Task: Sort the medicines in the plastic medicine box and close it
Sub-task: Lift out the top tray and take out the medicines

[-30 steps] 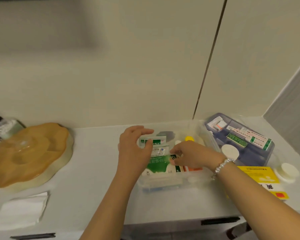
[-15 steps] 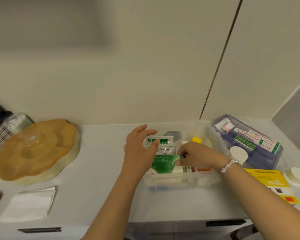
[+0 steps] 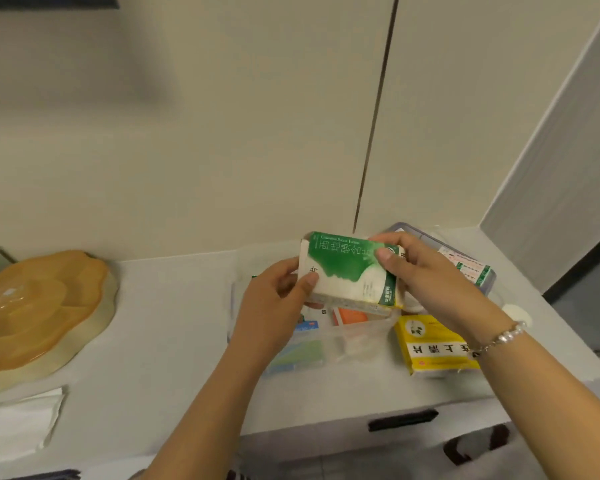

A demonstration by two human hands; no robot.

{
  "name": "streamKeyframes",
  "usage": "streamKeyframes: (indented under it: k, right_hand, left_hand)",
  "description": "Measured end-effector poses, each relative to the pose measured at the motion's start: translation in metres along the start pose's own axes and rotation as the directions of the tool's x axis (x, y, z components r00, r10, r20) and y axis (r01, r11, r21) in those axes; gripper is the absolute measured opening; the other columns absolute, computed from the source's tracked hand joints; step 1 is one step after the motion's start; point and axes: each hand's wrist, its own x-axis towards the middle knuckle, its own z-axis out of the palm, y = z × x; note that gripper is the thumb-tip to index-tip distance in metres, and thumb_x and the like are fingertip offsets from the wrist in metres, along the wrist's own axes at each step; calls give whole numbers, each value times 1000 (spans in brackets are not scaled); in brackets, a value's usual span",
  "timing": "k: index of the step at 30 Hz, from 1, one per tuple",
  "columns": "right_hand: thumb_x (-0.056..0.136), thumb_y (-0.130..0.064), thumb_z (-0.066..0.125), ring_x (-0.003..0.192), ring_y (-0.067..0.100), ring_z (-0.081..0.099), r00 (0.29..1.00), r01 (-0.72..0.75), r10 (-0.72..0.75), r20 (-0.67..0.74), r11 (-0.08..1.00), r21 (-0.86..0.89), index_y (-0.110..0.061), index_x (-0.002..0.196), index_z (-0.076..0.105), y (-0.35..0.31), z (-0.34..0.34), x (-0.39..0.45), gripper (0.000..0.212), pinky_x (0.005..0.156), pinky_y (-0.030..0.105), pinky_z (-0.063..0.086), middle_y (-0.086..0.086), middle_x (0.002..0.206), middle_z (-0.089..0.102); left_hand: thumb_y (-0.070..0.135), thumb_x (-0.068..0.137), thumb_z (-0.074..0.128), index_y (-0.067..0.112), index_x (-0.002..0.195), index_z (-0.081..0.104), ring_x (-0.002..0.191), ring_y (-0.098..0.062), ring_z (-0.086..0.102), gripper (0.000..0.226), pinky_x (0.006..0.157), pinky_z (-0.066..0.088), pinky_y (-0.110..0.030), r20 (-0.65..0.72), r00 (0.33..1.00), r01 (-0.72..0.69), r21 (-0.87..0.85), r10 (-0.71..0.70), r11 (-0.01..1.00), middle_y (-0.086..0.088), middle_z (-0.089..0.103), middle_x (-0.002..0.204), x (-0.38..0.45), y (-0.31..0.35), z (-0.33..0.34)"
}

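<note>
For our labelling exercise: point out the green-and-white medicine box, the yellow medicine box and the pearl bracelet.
green-and-white medicine box (image 3: 350, 268): head view, green front face.
yellow medicine box (image 3: 430, 344): head view, top face.
pearl bracelet (image 3: 506, 336): head view, beads at wrist.

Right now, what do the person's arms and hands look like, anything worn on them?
Both forearms are bare, with no sleeves in view. The right wrist carries a bracelet of small round pale beads, pearl-like, strung in a single row. The left hand and the right hand show no gloves, rings or watch that I can make out. Fingernails look short and unpainted.
</note>
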Motion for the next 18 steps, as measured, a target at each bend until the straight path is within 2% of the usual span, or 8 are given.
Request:
streamKeyframes:
  k: [2,3,5,6,10,13,16,18]
  right_hand:
    - [85,-33,58,72,1,67,999,-13,14,-39,999,31,-31,112,54,2,-10,-10,27,56,18,50,-9,87,72]
    - [82,-34,62,77,8,69,998,-16,18,-66,999,33,-29,111,55,4,-16,-14,29,62,25,54,-4,91,72]
    - [78,-33,68,79,20,69,990,-20,20,-138,1000,-1,-23,100,64,5,-29,-24,25,71,38,56,2,88,73]
    - [76,-32,71,74,19,68,985,-21,18,-169,1000,-21,-21,96,67,6,-36,-29,23,70,37,55,1,82,73]
    - [78,-31,69,56,2,58,974,-39,9,-228,991,-131,-22,101,71,12,-60,-46,25,56,17,48,4,68,68]
    - [84,-27,63,46,-3,54,971,-75,21,-239,972,-221,-24,87,72,16,-74,-59,11,47,10,43,3,67,67]
    - [86,-24,61,57,12,60,957,-125,27,-289,938,-325,-12,94,70,25,-83,-68,17,64,30,51,18,80,71]
    - [86,-20,61,65,19,64,953,-154,54,-300,935,-321,-9,101,69,30,-89,-71,20,76,41,54,16,81,72]
  left_hand:
    - [15,89,57,19,101,65,56,-8,67,15,46,51,-18,-19,999,34,-71,-36,997,13,74,68,-5,1,13]
    - [15,89,57,16,103,65,59,-15,69,17,49,54,-24,-27,998,53,-104,-56,993,9,74,71,-8,2,19]
    - [17,89,57,14,108,65,63,-26,70,21,57,58,-36,-43,997,56,-112,-62,992,6,75,74,-12,3,33]
    - [18,89,57,16,110,64,62,-27,70,23,58,58,-38,-44,998,40,-95,-45,995,7,75,75,-14,4,40]
    - [22,90,54,28,121,58,59,-11,69,31,54,57,-22,13,997,-73,-23,73,997,22,73,76,-23,4,69]
    - [27,93,49,41,124,51,57,-5,67,34,58,54,-17,88,991,-109,63,104,992,19,70,79,-30,6,88]
    - [27,93,47,59,116,38,65,-12,68,40,60,51,-15,130,984,-137,137,119,981,11,68,79,-35,6,103]
    - [28,94,45,49,129,32,70,-15,67,43,58,46,-7,150,982,-137,178,111,975,9,66,78,-38,4,112]
